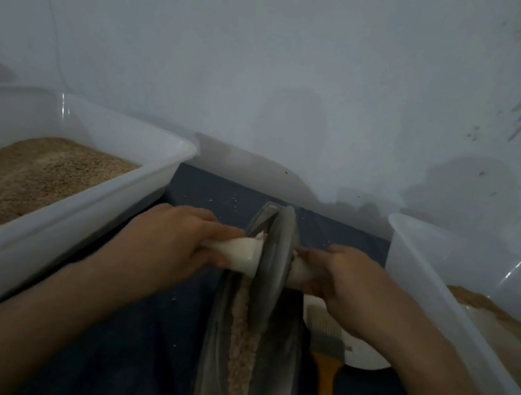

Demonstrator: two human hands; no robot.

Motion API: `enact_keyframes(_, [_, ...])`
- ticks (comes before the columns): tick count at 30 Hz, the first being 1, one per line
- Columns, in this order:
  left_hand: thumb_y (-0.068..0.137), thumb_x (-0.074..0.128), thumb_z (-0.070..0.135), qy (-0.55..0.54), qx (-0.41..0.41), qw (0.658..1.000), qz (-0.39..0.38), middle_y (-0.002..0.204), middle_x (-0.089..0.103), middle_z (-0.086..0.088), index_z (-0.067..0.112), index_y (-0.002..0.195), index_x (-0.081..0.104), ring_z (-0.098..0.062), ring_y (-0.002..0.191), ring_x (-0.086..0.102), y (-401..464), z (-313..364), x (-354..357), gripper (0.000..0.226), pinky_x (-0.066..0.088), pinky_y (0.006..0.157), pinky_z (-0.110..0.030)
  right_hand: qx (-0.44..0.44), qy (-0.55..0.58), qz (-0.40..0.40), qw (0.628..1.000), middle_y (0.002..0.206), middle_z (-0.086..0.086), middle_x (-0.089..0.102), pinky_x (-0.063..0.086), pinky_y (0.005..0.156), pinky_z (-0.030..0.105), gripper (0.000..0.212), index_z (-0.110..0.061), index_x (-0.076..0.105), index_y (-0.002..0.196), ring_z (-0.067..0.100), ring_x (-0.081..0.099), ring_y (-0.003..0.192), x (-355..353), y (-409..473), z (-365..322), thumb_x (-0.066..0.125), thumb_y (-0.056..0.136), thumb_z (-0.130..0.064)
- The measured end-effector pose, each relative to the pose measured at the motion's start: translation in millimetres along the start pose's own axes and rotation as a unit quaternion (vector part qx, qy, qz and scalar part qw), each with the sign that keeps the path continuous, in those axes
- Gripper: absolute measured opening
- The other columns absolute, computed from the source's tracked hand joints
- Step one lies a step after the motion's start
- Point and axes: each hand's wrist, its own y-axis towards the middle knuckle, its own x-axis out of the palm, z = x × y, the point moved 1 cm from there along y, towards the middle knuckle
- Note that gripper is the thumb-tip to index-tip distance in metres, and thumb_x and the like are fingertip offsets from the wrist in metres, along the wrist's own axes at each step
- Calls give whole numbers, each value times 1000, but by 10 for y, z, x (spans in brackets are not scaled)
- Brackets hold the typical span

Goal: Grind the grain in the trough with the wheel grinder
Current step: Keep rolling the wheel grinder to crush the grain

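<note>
- The wheel [271, 269] is seen standing upright on its edge in the trough [279, 357], toward the far end.
- The white handle [241, 256] through the wheel is held on both sides: the left hand [171, 241] is curled around the left end, the right hand [348, 286] around the right end — both grips are closed on the handle.
- A line of pale crushed grain [240, 361] is laid along the groove of the trough, from under the wheel to the near end.
- The trough is placed on a dark cloth [128, 348].
- A brush [326, 358] with a yellow handle is lying just beside the trough on the right, its bristles over a white plate [366, 358].
- A white tub [158, 176] at the left is filled with brown grain; another tub [415, 259] at the right holds a little.
</note>
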Motion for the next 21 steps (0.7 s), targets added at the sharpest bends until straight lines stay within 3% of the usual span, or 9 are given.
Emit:
enact_keyframes(2, [87, 60, 36, 21, 9, 999, 47, 118, 62, 8, 35, 132, 50, -16, 105, 58, 26, 12, 77, 46, 40, 89, -30, 19, -3, 26, 999, 118, 1, 48, 37, 85, 26, 59, -38, 26, 143, 17, 42, 111, 64, 20, 7, 50, 94, -14])
enact_keyframes(5, [85, 64, 34, -9, 23, 999, 23, 116, 63, 9, 35, 130, 50, -12, 104, 58, 43, -27, 52, 48, 42, 89, -27, -1, -19, 21, 1000, 117, 0, 49, 35, 81, 24, 56, -39, 28, 142, 16, 42, 111, 38, 6, -14, 51, 95, -21])
enact_keyframes(7, [80, 70, 33, -69, 24, 997, -27, 108, 64, 18, 44, 124, 52, -1, 99, 58, 18, -45, -50, 48, 42, 85, -17, -36, -53, -6, 998, 116, 1, 53, 26, 68, 18, 46, -35, 39, 137, 16, 47, 109, -53, -56, -83, 51, 94, -27])
enact_keyframes(9, [77, 72, 35, -138, 31, 985, -104, 97, 63, 29, 58, 114, 51, 10, 93, 56, -29, -45, -171, 48, 40, 78, -6, -54, -58, -32, 996, 110, 0, 58, 23, 66, 17, 32, -30, 53, 124, 16, 54, 102, -126, -205, -151, 53, 91, -30])
enact_keyframes(12, [74, 69, 48, -216, 53, 952, -212, 102, 61, 37, 65, 110, 53, 13, 95, 58, -80, -54, -350, 44, 42, 80, -5, -56, -34, -13, 998, 87, -4, 59, 42, 68, 28, 13, -27, 59, 97, 18, 58, 81, -219, -385, -257, 58, 85, -34])
enact_keyframes(15, [72, 64, 60, -244, 74, 926, -277, 107, 63, 32, 61, 116, 52, 7, 100, 60, -107, -55, -442, 45, 45, 84, -11, -29, -52, -95, 994, 101, 2, 62, 45, 81, 28, 18, -21, 60, 104, 18, 59, 93, -259, -329, -218, 60, 87, -23])
enact_keyframes(17, [74, 67, 56, -251, 67, 926, -273, 106, 63, 33, 61, 115, 52, 8, 100, 59, -107, -42, -427, 44, 44, 84, -10, -27, -47, -110, 992, 102, 3, 62, 46, 79, 28, 20, -20, 60, 105, 18, 60, 92, -246, -312, -216, 62, 86, -23])
enact_keyframes(19, [76, 68, 48, -228, 42, 946, -227, 99, 62, 36, 63, 110, 54, 13, 95, 58, -88, -34, -349, 40, 42, 80, -6, -41, -55, -72, 995, 95, -1, 62, 46, 71, 29, 22, -24, 59, 105, 17, 60, 85, -225, -335, -230, 62, 84, -29])
enact_keyframes(21, [78, 68, 42, -171, 10, 972, -162, 95, 62, 31, 59, 109, 57, 12, 92, 56, -56, -25, -248, 38, 41, 77, -8, -26, -52, -69, 996, 102, -2, 62, 48, 77, 28, 32, -28, 57, 117, 16, 60, 91, -200, -289, -207, 62, 85, -31])
